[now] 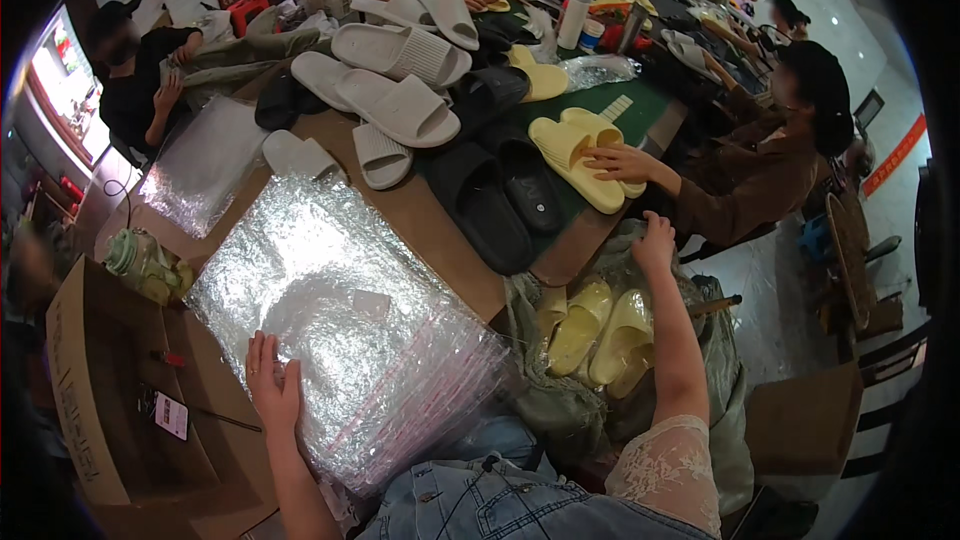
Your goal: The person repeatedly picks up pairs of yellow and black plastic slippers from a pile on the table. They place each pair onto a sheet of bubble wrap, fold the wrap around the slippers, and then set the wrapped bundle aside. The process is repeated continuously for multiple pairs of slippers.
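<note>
My left hand (272, 380) lies with its fingers stretched out on the left edge of a stack of clear plastic bags (300, 250). The bags are shiny, with pinkish strips along the near edge. Out to the right, my right hand (655, 243) is closed at the upper rim of a green woven sack (570, 415), seemingly pinching its cloth. Inside the sack lie several yellow slippers (625, 338), some under clear film. Just beyond my right hand, a co-worker's hand (625, 165) rests on a pair of yellow slippers (565, 148) on the table.
Grey slippers (400, 105) are heaped on the cardboard-covered table (455, 270), beside black slippers (485, 205). An opened cardboard box (90, 380) and a glass jar (155, 270) stand at left. Bottles (575, 18) stand farther back. Several people sit around the table.
</note>
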Demonstrator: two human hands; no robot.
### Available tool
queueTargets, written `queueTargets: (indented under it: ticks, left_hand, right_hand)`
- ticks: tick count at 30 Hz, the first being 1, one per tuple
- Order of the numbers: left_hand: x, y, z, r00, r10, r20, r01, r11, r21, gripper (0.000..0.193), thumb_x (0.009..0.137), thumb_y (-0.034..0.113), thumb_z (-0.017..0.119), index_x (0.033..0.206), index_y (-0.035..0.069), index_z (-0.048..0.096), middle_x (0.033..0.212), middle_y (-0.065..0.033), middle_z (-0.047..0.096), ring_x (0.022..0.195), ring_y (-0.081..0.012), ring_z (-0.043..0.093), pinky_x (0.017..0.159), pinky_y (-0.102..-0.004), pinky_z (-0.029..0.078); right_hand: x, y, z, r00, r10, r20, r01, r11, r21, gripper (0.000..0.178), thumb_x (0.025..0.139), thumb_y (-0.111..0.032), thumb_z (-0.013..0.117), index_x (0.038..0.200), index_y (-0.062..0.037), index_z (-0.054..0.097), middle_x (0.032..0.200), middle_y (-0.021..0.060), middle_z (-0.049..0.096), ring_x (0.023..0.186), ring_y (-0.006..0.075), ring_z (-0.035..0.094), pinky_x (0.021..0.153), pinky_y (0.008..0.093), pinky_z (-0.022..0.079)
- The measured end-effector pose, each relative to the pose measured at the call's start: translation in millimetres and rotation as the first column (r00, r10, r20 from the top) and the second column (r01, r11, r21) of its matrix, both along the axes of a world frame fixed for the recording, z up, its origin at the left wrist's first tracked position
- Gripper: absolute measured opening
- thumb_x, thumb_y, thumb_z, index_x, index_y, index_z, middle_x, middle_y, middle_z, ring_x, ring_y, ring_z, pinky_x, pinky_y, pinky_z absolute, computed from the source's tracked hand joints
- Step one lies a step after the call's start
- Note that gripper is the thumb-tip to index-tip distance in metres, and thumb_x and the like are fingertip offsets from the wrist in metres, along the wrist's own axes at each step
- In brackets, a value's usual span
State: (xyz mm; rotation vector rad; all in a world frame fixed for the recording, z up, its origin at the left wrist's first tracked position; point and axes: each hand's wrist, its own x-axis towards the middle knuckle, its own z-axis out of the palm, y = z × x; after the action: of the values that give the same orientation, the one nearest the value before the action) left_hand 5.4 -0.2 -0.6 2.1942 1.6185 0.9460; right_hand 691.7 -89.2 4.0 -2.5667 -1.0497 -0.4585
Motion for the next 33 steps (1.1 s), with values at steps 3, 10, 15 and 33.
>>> queueTargets:
  ticks: [3,10,15,33]
  left_hand:
    - [0,-2,4,1.0,0.013,-0.01,-0.013,1.0,-0.004,0.05,0.09,0.013,0.072,0.137,0.002,0.06,0.152,-0.0199,0.049,0.142,-0.0393,0.044,0.115,-0.0467,0.038]
    - [-6,-7,-1,0.996,0.093,0.004,-0.093,0.996,0.002,0.051,0.087,0.017,0.076,0.133,0.003,0.063,0.149,-0.0221,0.053,0.14,-0.0423,0.045,0.116,-0.0496,0.036]
    - [5,-3,8,0.995,0.097,-0.005,-0.098,0.995,-0.016,0.054,0.087,0.027,0.076,0.134,0.005,0.063,0.148,-0.0209,0.054,0.141,-0.0404,0.045,0.118,-0.0485,0.034]
    - [-7,-13,-9,0.995,0.088,0.056,-0.087,0.996,-0.03,0.06,0.096,0.044,0.061,0.141,0.003,0.057,0.157,-0.021,0.043,0.149,-0.0386,0.033,0.124,-0.0496,0.023]
  right_hand:
    - [-55,27,41,0.929,0.369,0.037,-0.358,0.864,0.354,0.038,0.08,-0.001,0.066,0.118,-0.0068,0.063,0.106,0.0155,0.061,0.108,0.0347,0.058,0.093,0.0439,0.047]
    - [-166,98,80,0.666,0.707,-0.238,-0.67,0.707,0.225,0.043,0.091,-0.031,0.073,0.122,-0.0028,0.062,0.113,0.0177,0.062,0.107,0.0359,0.059,0.089,0.0471,0.05]
    - [-154,179,9,0.847,0.53,0.04,-0.529,0.848,-0.034,0.073,0.092,-0.052,0.067,0.141,0.0,0.053,0.128,0.0216,0.061,0.122,0.0416,0.057,0.098,0.0498,0.049]
    - [-160,143,-7,0.922,0.387,0.001,-0.384,0.915,-0.121,0.057,0.102,-0.041,0.053,0.136,0.0048,0.056,0.129,0.0263,0.06,0.11,0.0437,0.064,0.091,0.0514,0.053]
